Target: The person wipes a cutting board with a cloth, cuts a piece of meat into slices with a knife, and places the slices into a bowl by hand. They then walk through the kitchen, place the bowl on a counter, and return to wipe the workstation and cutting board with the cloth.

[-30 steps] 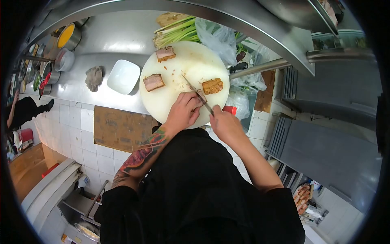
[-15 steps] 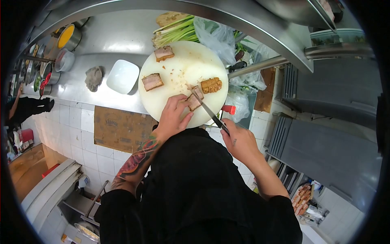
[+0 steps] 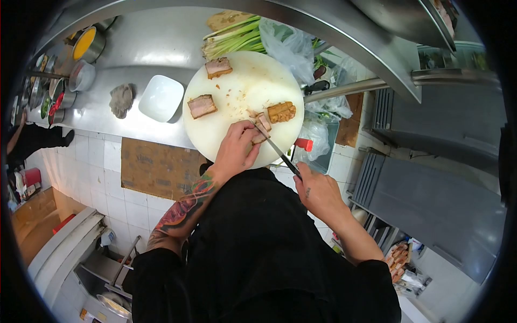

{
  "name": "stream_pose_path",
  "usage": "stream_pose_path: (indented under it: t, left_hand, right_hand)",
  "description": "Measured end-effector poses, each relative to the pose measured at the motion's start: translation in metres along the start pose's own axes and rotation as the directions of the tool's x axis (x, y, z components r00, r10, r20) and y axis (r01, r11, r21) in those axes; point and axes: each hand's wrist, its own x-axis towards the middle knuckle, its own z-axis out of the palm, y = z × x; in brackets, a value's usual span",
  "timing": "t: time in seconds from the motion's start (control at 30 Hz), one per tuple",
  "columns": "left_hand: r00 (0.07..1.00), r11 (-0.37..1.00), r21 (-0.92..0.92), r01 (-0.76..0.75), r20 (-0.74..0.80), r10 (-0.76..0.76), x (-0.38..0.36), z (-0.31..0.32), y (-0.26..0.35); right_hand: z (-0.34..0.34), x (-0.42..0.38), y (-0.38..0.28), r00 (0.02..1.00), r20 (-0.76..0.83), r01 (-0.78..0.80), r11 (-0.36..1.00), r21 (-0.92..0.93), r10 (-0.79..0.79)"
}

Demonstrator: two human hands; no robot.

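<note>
On the round white cutting board (image 3: 214, 129), my left hand (image 3: 236, 144) presses down a piece of roast pork belly (image 3: 262, 121) with bent fingers. My right hand (image 3: 322, 195) grips a knife (image 3: 279, 151) by its black handle. The blade lies across the held piece, its tip close to my left fingertips. Just beyond it sits a browned pork piece (image 3: 281, 112) with a scored top. Two more pork pieces lie apart, one at the board's left side (image 3: 202, 106) and one near its top (image 3: 218, 67). My left fingers hide part of the held meat.
Left of the board stand a white square bowl (image 3: 161, 98) and a crumpled grey cloth (image 3: 121, 100). Green onions (image 3: 232, 39) and plastic bags (image 3: 288, 48) lie behind it. A metal shelf edge (image 3: 344, 40) crosses overhead. Another person's dark-clothed leg (image 3: 46, 137) shows far left.
My left hand has shifted slightly up and right, its fingers now nearer the blade. My right hand and the knife handle have moved slightly down, with the blade still at the same pork piece.
</note>
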Motion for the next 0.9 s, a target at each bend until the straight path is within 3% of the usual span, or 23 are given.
stream_pose_path:
  t: [0.27, 0.47, 0.67, 0.9]
  left_hand:
    - [1.0, 1.0, -0.015, 0.026, 0.007, -0.026, 0.0, 0.004, -0.004]
    - [1.0, 1.0, -0.005, 0.011, 0.004, -0.011, -0.002, 0.005, -0.007]
    - [0.999, 0.999, 0.036, 0.008, -0.033, -0.007, -0.012, -0.008, 0.002]
    - [1.0, 1.0, 0.028, -0.003, 0.008, 0.003, -0.019, -0.016, -0.004]
  right_hand:
    - [-0.011, 0.019, -0.011, 0.998, 0.065, -0.014, 1.0, 0.012, 0.013]
    - [0.042, 0.084, -0.003, 1.0, -0.016, -0.004, 0.999, 0.044, 0.005]
    - [-0.011, 0.051, -0.01, 0.999, -0.044, -0.003, 0.998, 0.067, 0.006]
    - [-0.001, 0.008, 0.002, 1.0, -0.008, 0.014, 0.997, 0.075, -0.013]
